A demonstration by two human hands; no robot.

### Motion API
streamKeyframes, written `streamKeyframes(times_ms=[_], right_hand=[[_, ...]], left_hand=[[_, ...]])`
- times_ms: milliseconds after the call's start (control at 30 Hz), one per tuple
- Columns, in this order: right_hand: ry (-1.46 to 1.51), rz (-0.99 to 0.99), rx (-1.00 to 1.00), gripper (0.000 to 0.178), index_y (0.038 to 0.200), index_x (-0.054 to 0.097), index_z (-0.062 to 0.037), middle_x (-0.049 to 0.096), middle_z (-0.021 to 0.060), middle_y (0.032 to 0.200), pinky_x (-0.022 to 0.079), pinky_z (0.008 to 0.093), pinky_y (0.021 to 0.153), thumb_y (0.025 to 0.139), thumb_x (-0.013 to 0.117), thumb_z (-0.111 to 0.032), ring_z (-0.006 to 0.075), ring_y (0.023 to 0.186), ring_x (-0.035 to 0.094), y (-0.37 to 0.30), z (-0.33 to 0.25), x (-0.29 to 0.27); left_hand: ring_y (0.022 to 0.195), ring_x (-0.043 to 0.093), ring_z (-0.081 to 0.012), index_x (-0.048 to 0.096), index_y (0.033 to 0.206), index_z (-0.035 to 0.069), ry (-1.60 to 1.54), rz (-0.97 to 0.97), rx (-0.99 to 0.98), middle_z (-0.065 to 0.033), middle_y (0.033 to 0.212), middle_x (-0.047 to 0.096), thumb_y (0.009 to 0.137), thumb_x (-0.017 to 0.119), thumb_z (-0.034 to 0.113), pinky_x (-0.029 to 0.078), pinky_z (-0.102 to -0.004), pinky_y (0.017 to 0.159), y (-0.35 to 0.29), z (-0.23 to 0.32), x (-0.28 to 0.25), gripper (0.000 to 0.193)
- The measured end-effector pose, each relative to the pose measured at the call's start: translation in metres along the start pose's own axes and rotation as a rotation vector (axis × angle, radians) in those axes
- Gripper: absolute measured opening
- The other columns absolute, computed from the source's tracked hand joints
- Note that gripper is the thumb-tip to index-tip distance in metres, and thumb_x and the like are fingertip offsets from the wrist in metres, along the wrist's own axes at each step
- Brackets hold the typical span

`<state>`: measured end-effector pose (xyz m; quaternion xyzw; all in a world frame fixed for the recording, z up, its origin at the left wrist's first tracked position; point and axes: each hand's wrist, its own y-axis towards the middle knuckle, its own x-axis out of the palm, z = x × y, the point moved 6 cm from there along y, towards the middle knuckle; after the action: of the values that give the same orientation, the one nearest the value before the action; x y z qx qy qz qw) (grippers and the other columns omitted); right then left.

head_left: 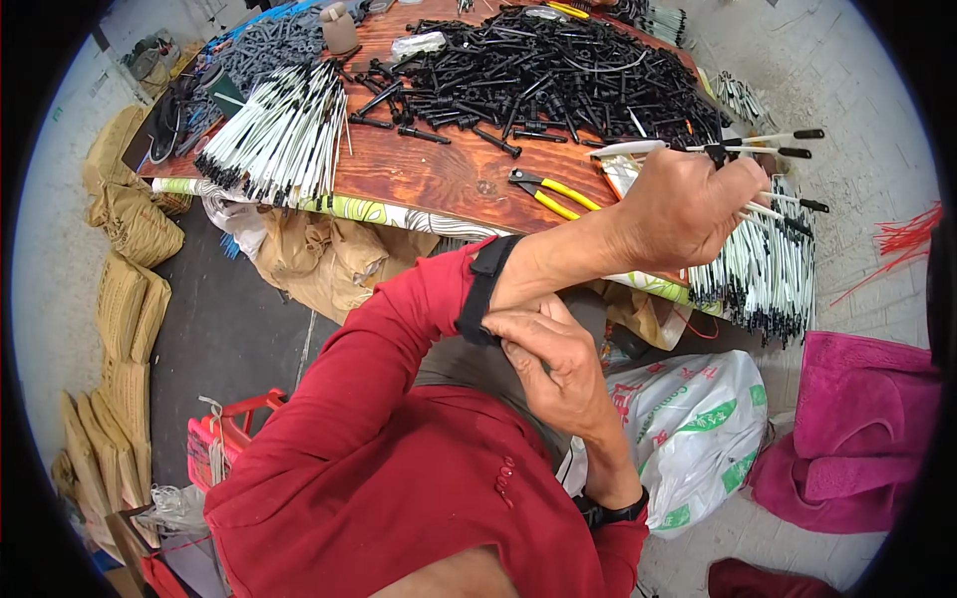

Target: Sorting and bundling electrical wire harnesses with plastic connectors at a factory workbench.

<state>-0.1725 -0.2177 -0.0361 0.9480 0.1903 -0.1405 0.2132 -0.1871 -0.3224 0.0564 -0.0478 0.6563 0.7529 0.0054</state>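
My left arm, in a red sleeve, reaches across to the upper right. Its hand is closed in a fist round several thin white rods with black tips, which stick out on the right. A black band circles the cuff on that wrist. My right hand pinches the lower edge of this band between thumb and fingers. Beyond the left forearm, yellow-handled pliers lie on the wooden table. Right of the left hand, a bundle of similar white rods rests at the table's edge.
A large heap of black plastic parts covers the table's back. Another bundle of white rods lies left, near grey parts. A white plastic bag stands at the lower right beside a magenta cloth. Brown sacks line the left.
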Motion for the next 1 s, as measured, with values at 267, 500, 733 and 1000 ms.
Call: streamKeyframes(times_ms=[267, 500, 733, 1000], right_hand=[[-0.763, -0.029, -0.296, 0.035, 0.110, 0.067, -0.0061, 0.066, 0.0071, 0.101, 0.049, 0.0363, 0.078, 0.075, 0.063, -0.002, 0.0268, 0.088, 0.060, 0.008, -0.035, 0.004], [-0.630, 0.232, -0.293, 0.026, 0.102, 0.067, -0.0052, 0.067, 0.0091, 0.084, 0.052, 0.0345, 0.061, 0.077, 0.068, 0.002, 0.0268, 0.073, 0.066, 0.011, -0.022, -0.005], [-0.552, 0.299, -0.049, 0.018, 0.091, 0.062, -0.0029, 0.065, 0.0112, 0.080, 0.051, 0.0377, 0.060, 0.076, 0.072, -0.001, 0.0294, 0.071, 0.066, 0.013, -0.009, -0.004], [-0.615, 0.310, -0.114, 0.016, 0.088, 0.059, -0.0024, 0.064, 0.0127, 0.080, 0.049, 0.0407, 0.061, 0.077, 0.069, 0.002, 0.0323, 0.074, 0.064, 0.010, 0.000, 0.001]], left_hand=[[0.054, 0.062, -0.0291, 0.060, 0.094, 0.005, 0.061, -0.018, -0.009, -0.0099, 0.069, 0.062, 0.076, 0.063, 0.002, 0.047, -0.0377, 0.046, -0.008, -0.008, 0.004, 0.018], [0.049, 0.059, -0.0324, 0.056, 0.086, 0.009, 0.169, -0.008, -0.050, -0.0128, 0.055, 0.054, 0.078, 0.061, 0.008, 0.044, -0.0444, 0.042, -0.010, -0.023, 0.013, 0.009], [0.052, 0.061, -0.0317, 0.058, 0.089, 0.007, 0.171, 0.001, -0.129, -0.0122, 0.058, 0.056, 0.085, 0.061, 0.008, 0.045, -0.0414, 0.045, -0.011, -0.039, 0.003, 0.005], [0.050, 0.058, -0.0269, 0.058, 0.090, 0.004, -0.123, 0.071, -0.371, -0.0120, 0.058, 0.056, 0.097, 0.056, 0.017, 0.044, -0.0372, 0.048, -0.004, -0.042, -0.014, 0.015]])
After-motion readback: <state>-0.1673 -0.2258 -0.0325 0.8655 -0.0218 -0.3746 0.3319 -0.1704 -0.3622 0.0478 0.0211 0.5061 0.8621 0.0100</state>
